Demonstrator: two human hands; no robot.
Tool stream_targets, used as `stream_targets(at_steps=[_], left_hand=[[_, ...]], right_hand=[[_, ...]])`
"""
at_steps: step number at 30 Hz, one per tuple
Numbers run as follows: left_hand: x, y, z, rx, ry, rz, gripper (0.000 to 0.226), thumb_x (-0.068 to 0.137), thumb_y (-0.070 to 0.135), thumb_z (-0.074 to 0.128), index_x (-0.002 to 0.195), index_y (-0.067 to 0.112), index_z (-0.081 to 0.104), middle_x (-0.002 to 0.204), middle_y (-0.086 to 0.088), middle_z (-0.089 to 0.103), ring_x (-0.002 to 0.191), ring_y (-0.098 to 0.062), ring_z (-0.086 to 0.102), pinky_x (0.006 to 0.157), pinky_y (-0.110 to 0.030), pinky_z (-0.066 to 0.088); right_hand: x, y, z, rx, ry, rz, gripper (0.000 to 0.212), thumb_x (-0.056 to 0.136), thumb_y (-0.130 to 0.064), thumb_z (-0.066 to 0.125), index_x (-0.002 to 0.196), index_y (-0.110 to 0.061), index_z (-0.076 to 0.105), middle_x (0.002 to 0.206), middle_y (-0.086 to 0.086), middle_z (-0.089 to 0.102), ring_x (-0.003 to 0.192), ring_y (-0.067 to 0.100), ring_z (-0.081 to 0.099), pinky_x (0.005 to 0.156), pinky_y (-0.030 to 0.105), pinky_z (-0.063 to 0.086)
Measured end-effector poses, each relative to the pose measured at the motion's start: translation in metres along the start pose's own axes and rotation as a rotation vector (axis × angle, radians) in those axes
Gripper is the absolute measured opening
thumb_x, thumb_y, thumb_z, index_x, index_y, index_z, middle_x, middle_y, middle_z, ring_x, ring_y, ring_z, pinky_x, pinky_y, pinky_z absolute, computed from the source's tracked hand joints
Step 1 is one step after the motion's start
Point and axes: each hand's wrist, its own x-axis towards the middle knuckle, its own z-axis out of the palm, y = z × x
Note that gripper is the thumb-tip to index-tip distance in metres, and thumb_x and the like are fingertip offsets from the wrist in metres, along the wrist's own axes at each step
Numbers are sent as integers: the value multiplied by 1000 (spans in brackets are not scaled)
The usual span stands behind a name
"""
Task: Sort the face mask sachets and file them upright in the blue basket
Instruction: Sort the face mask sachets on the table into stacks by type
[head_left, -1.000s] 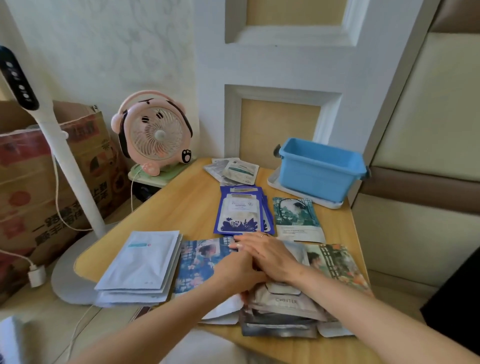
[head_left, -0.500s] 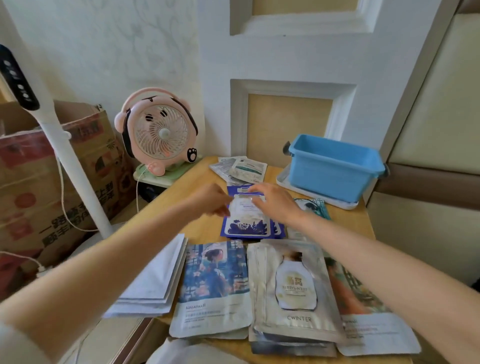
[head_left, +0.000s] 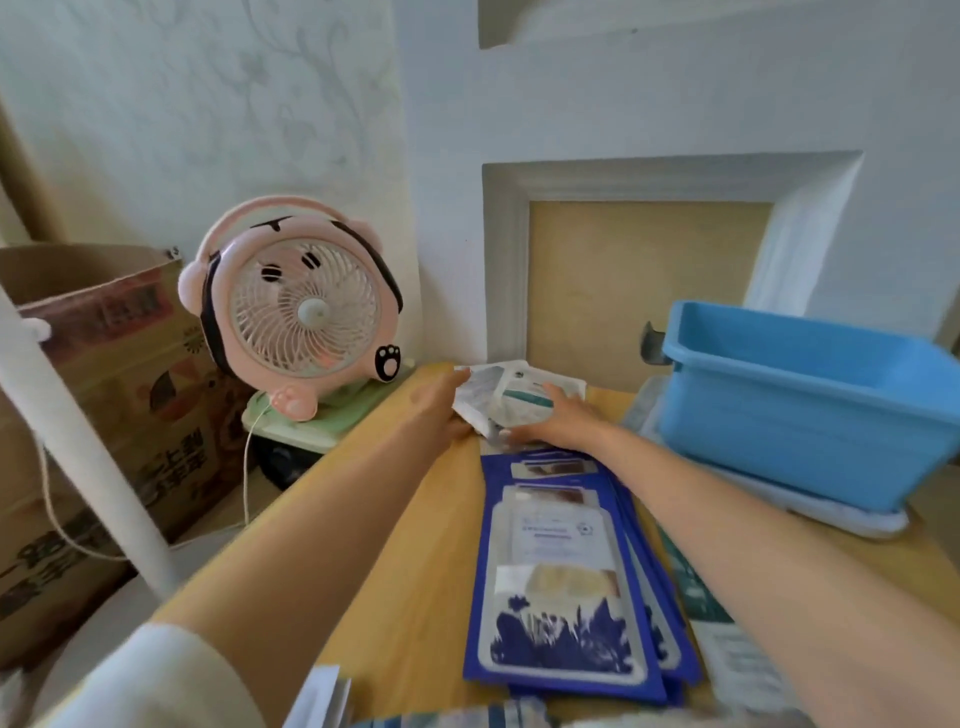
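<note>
1. Change: half a second back your hands were over the blue sachet stack (head_left: 561, 571). Now both are past it, at the white sachet pile (head_left: 514, 395) at the far end of the table (head_left: 415, 571), centre of frame. The blue stack lies flat as before, lower centre.
2. Meaning: it looks as if you are going to gather or square up the far pile. Sorting is under way and filing has not begun. The blue basket (head_left: 810, 415) sits at the right of frame, near the white pile, and no sachet shows above its rim.
3. Left hand (head_left: 439, 410): your arm stretches in from the lower left. The fingers are straight and lie along the pile's left edge, tips at its far corner. The thumb sits by the near edge; whether it pinches, I cannot tell.
4. Right hand (head_left: 563, 418): your arm comes in from the lower right, passing beside the blue stack. The hand rests on the pile's near right part. Blur hides the fingers, so I cannot tell whether they are curled or flat.
5. A green sachet (head_left: 696, 592) lies partly under your right forearm. The pink fan (head_left: 306, 312) stands left of the pile, untouched.
</note>
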Motion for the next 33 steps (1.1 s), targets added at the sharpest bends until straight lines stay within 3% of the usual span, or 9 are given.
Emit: stream_targets(at_steps=[4, 6, 9, 14, 19, 25, 29, 31, 33], left_hand=[[28, 1, 5, 91, -34, -58, 31, 82, 32, 65, 103, 11, 57, 98, -11, 61, 83, -26, 63, 66, -34, 55], [33, 1, 9, 172, -62, -105, 33, 81, 38, 67, 93, 8, 59, 93, -12, 61, 86, -25, 62, 81, -36, 54], [34, 4, 13, 263, -10, -121, 23, 86, 24, 65, 97, 6, 57, 83, -9, 58, 82, -22, 60, 81, -32, 52], [26, 4, -10, 306, 101, -122, 42, 93, 10, 54, 131, -3, 44, 128, -19, 55, 119, -31, 53, 98, -37, 45], [-7, 13, -77, 401, 265, -33, 50, 89, 0, 58, 134, -2, 36, 134, -21, 48, 125, -34, 47, 97, -43, 44], [-78, 22, -146, 652, 330, -176, 41, 87, 0, 61, 123, -4, 44, 99, -18, 60, 86, -28, 62, 83, -42, 53], [-129, 14, -152, 821, 238, -237, 42, 83, 10, 69, 119, -1, 48, 91, -12, 57, 77, -22, 59, 67, -31, 53], [-148, 10, -143, 906, 275, -235, 47, 88, 18, 64, 125, 2, 42, 91, -9, 54, 75, -21, 56, 54, -30, 53], [-163, 7, -135, 915, 360, -175, 55, 97, 22, 46, 143, 4, 22, 127, -16, 48, 110, -32, 54, 82, -37, 54]], right_hand=[[22, -8, 4, -139, -38, -187, 110, 64, -72, 65, 149, -23, 16, 155, 3, 25, 140, 25, 27, 112, 39, 28], [23, -13, 4, -115, -73, -221, 107, 67, -70, 64, 150, -27, 12, 155, 2, 23, 139, 25, 28, 110, 40, 29], [18, -18, 2, -35, -114, -251, 107, 68, -67, 66, 150, -32, 8, 156, -1, 21, 139, 24, 28, 110, 42, 29], [1, -33, 10, -79, -125, -358, 95, 78, -57, 64, 151, -25, 13, 158, 0, 16, 143, 21, 20, 114, 38, 23], [-34, -93, 34, -277, -171, -518, 77, 88, -55, 52, 150, -27, 18, 158, 3, 13, 145, 19, 13, 114, 31, 17], [-96, -150, 69, -551, -144, -743, 49, 98, -38, 28, 145, -23, 30, 149, 14, 35, 132, 33, 37, 104, 39, 33], [-150, -139, 72, -580, -141, -789, 41, 97, -31, 31, 131, -16, 48, 132, 19, 52, 116, 36, 50, 92, 39, 43], [-171, -132, 53, -504, -224, -714, 35, 98, -32, 32, 105, -10, 58, 111, 14, 61, 98, 29, 55, 77, 33, 42], [-187, -124, 25, -328, -238, -642, 33, 99, -28, 34, 91, -7, 57, 94, 12, 61, 85, 27, 54, 70, 34, 40]])
